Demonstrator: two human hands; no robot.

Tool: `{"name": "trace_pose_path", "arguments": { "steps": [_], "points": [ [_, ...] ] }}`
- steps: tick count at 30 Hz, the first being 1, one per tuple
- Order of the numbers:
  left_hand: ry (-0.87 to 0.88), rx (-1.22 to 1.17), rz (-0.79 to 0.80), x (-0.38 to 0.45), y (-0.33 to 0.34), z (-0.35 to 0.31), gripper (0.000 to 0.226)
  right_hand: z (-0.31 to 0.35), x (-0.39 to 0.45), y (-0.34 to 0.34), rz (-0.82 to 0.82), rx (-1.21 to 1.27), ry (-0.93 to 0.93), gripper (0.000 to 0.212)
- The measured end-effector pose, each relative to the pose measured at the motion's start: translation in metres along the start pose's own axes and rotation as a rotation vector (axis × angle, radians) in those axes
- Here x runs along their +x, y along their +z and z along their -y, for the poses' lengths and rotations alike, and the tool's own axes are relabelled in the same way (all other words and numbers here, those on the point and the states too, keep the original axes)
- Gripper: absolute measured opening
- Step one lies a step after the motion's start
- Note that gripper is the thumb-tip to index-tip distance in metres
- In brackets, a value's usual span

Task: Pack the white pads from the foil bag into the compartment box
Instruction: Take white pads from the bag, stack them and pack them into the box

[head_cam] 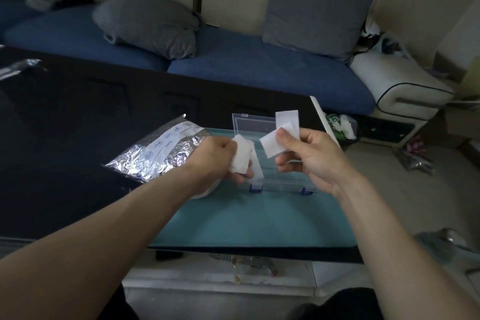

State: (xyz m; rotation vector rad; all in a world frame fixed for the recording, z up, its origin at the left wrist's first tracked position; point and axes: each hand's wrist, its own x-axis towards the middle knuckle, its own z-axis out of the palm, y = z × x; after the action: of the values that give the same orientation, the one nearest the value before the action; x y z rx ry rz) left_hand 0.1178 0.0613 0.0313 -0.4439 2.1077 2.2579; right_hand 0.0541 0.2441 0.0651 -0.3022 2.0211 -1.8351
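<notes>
Item 1, far left: crinkled silver foil bag [158,154] with a white printed label, lying flat on the dark table, mouth toward my hands; its contents are not visible.

Item 2: my left hand [218,157], fingers curled round a bunched wad of soft white pads [240,157], held above the box's left end.

Item 3: clear plastic compartment box [255,127] with blue latches, lid raised at the back, on the teal mat [254,218]. It sits directly beneath both hands; I cannot tell what its compartments hold.

Item 4: my right hand [309,153], thumb and fingers pinching two flat square white pads [274,144], fanned upward over the box's right half. I judge this hand nearer to placing; the move is straight down.
</notes>
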Motion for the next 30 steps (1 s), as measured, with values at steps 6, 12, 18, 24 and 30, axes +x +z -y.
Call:
{"name": "trace_pose_path", "arguments": {
  "steps": [6,12,18,24,30],
  "points": [
    [0.045,-0.105,0.008,-0.003,0.011,-0.008,0.030,-0.011,0.001,0.022,-0.080,-0.123,-0.044,0.029],
    [-0.014,-0.173,0.294,-0.010,0.008,-0.011,0.038,-0.010,0.000,0.024,-0.195,-0.263,-0.201,0.028],
    [0.053,-0.063,0.249,-0.008,-0.002,-0.009,0.024,-0.012,0.003,0.015,-0.126,-0.245,-0.157,0.022],
    [0.099,0.021,0.230,-0.009,-0.002,-0.012,0.022,-0.011,0.005,0.011,-0.115,-0.226,-0.174,0.020],
    [0.113,0.307,0.390,-0.011,-0.005,-0.009,0.023,-0.012,0.008,0.013,-0.059,-0.388,-0.374,0.006]
  ]
}}
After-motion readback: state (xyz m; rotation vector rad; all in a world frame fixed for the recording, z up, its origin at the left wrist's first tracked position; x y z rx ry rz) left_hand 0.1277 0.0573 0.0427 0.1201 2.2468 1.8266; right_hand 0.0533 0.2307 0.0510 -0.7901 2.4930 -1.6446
